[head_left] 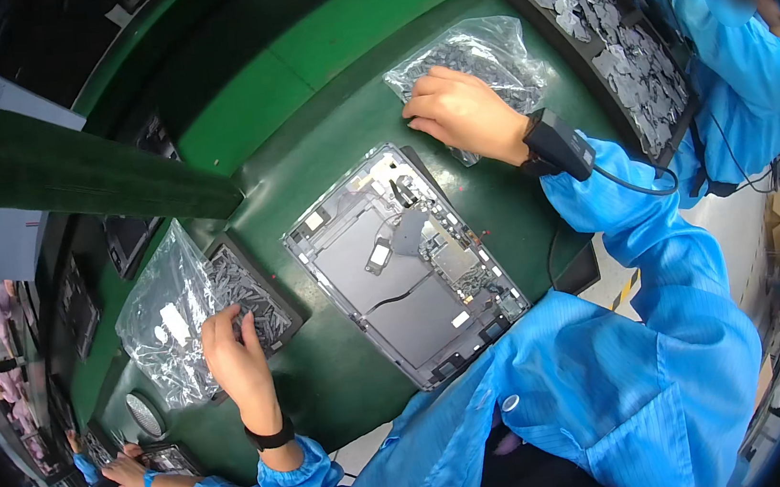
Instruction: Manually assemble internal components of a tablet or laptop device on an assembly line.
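Observation:
An opened tablet-like device [385,282] lies between my hands on the green work surface, its dark grey inside and circuit board showing. My left hand [238,362] is at the near edge of a dark tray [288,318] of small dark strips, beside a clear plastic bag [163,317]. Its fingers are bent, the thumb a little apart, and I see nothing held. My right hand [467,119] is over another clear bag [504,57] of small dark parts. Its fingers curl inward toward the thumb; what they grip, if anything, is hidden.
A long black tray [647,132] with many grey flat pieces stands at the right. A green post [94,176] rises at the left. A round grey object [145,416] stands near the left edge. Co-workers in blue sleeves [746,78] are at the right and lower left.

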The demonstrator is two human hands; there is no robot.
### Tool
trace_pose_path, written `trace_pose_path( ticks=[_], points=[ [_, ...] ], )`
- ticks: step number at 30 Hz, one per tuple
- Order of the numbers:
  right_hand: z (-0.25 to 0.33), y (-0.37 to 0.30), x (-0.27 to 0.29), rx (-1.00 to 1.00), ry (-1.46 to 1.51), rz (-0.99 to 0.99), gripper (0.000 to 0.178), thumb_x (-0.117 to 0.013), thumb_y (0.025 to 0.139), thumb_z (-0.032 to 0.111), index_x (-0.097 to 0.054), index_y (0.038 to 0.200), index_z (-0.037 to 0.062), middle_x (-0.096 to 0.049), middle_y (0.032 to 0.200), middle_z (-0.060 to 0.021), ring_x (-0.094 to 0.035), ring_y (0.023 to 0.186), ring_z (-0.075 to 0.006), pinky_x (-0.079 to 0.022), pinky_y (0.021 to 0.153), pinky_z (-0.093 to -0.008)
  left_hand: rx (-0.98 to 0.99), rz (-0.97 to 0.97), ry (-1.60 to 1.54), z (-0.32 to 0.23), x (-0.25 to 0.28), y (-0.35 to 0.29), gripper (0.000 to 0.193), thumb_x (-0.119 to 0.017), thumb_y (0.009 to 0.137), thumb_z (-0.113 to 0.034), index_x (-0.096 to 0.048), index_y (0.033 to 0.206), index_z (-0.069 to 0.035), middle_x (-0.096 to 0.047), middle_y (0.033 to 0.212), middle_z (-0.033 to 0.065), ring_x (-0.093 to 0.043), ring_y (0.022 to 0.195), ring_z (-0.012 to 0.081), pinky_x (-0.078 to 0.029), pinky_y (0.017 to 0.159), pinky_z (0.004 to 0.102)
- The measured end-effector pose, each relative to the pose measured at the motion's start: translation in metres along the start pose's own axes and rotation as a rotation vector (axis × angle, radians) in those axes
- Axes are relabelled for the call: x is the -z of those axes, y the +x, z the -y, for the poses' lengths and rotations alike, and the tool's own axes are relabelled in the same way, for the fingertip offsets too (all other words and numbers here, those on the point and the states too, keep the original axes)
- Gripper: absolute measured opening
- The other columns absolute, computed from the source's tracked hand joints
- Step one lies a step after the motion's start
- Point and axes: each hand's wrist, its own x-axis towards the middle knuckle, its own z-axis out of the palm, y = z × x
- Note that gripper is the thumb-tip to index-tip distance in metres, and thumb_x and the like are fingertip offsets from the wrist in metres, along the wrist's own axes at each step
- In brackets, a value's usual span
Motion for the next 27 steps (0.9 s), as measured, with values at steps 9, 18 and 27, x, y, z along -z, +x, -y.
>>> trace_pose_path(
  ticks=[9, 18, 27],
  points=[
    [0.001, -0.002, -0.008, -0.032, 0.082, -0.025, 0.004, -0.066, 0.082, 0.007, -0.063, 0.081, 0.0042, -0.062, 0.083, -0.0076, -0.061, 0.083, -0.0251, -0.051, 0.071, -0.0342, 0.044, 0.001, -0.120, 0.001, 0.000, 0.004, 0.006, -0.067, 0.084, 0.000, -0.063, 0.087, 0.002, -0.064, 0.085, 0.0131, -0.062, 0.071, 0.0237, -0.050, 0.066, 0.0330],
    [0.033, 0.001, 0.006, -0.659, 1.091, 0.096, 0.011, -0.067, 0.088, 0.007, -0.070, 0.096, -0.0003, -0.071, 0.088, -0.0049, -0.065, 0.075, -0.0101, -0.052, 0.070, -0.0234, 0.116, -0.198, -0.682, 0.000, -0.008, -0.009, 0.005, -0.062, 0.088, 0.005, -0.058, 0.089, 0.003, -0.066, 0.084, 0.0116, -0.063, 0.070, 0.0120, -0.051, 0.062, 0.0243],
    [0.034, 0.018, -0.006, -0.232, 0.384, 0.086, 0.008, -0.074, 0.080, 0.012, -0.071, 0.082, 0.0058, -0.061, 0.080, -0.0049, -0.059, 0.076, -0.0183, -0.047, 0.064, -0.0304, 0.205, 0.084, -1.094, -0.018, -0.005, -0.004, 0.021, -0.044, 0.102, -0.016, -0.055, 0.095, 0.001, -0.064, 0.080, 0.0109, -0.059, 0.065, 0.0122, -0.049, 0.058, 0.0246]
  ],
)
